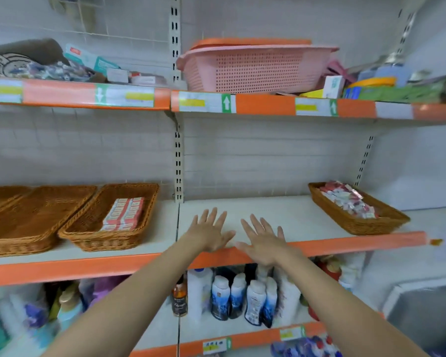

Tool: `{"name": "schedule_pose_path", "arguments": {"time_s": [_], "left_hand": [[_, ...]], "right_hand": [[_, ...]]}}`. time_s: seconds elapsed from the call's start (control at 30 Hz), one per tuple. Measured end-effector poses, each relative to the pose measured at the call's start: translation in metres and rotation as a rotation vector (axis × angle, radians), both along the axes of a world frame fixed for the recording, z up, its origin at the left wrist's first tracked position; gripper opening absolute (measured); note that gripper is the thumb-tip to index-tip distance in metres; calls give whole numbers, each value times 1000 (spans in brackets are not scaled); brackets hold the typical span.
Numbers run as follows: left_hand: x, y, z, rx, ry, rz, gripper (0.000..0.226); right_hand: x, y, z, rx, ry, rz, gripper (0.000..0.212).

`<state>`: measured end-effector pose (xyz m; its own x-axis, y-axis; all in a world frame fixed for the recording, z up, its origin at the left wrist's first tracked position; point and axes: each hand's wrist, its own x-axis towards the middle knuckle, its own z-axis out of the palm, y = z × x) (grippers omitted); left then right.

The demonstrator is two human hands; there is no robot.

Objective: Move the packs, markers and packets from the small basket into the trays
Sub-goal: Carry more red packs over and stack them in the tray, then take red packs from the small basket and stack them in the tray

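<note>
Judging by looks, the packets (348, 199) are taken for light, crinkly and slippery, best pinched at edges, while both hands (236, 237) are held flat, empty.

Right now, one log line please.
left hand open | right hand open | both over white middle shelf | holding nothing

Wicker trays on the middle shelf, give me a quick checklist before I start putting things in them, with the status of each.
1. Left hand free: ok, fingers spread, holding nothing.
2. Right hand free: ok, same.
3. Tray with red-and-white packs has room: ok, about half bare.
4. Wide tray to its left has room: ok, nothing shows inside.
5. Right tray of packets has room: not ok, piled nearly full.
6. Small basket located: cannot tell; only a pink basket sits on the upper shelf.
</note>
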<state>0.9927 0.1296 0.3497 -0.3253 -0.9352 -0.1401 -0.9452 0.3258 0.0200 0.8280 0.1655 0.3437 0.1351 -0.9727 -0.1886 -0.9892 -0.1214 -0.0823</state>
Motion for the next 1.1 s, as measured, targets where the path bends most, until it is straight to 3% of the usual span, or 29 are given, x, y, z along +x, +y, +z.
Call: {"name": "schedule_pose_path", "arguments": {"time_s": [0.33,0.7,1.1], "left_hand": [[-127,-72,11,-7,56,-183,69],[-263,-113,6,25,32,-360,69],[-381,-145,12,-42,160,-309,71]], "right_hand": [[-121,-53,24,-35,66,-170,71],[-248,-67,7,-79,53,-351,71],[-378,-107,21,-112,-9,-295,70]]}}
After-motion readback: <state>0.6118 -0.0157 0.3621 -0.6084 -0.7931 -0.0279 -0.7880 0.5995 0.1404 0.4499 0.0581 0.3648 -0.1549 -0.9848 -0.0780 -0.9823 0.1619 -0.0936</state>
